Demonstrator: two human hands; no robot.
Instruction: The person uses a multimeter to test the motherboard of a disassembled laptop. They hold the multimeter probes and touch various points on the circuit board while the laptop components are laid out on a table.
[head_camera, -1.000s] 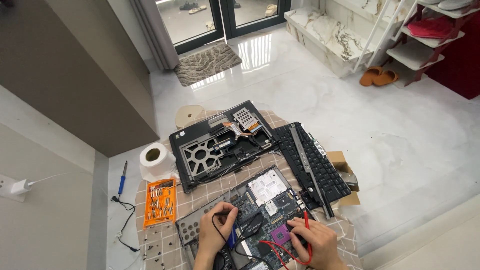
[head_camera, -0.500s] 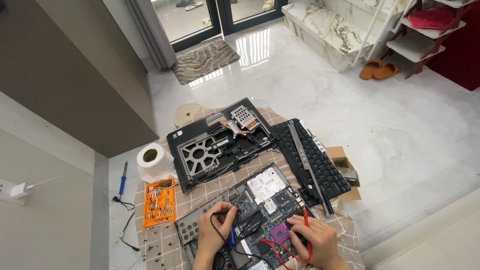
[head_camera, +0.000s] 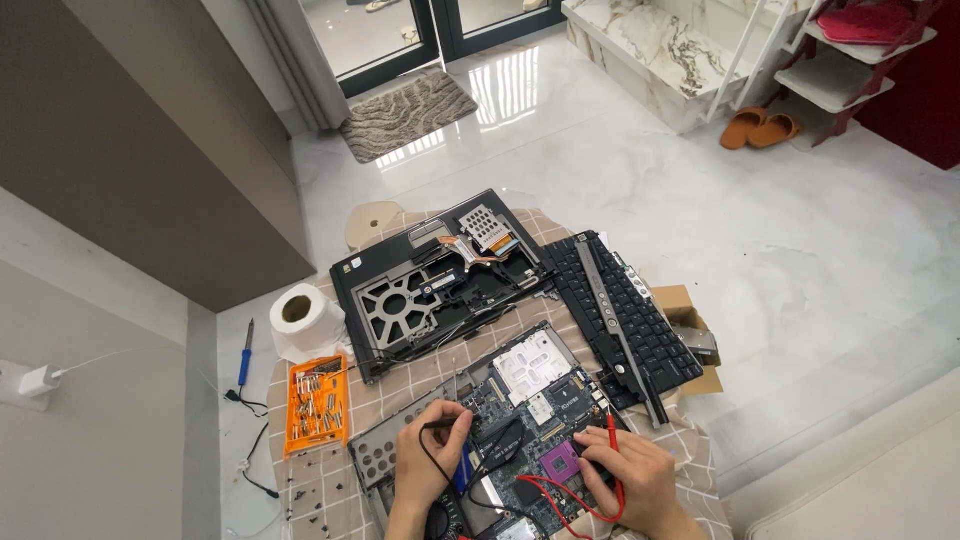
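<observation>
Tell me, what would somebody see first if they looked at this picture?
First, the two hands at the bottom: the left hand presses a black probe and the right hand a red probe onto a green circuit board. Behind it lie an opened black laptop shell and a black keyboard. At the left sits an orange screwdriver case beside a paper roll.

Home interior: glossy marble floor (head_camera: 800, 250), doormat (head_camera: 408, 113) before glass doors (head_camera: 420, 25) at top of frame, slippers (head_camera: 758, 129) and shelf rack (head_camera: 850, 70) upper right.
</observation>
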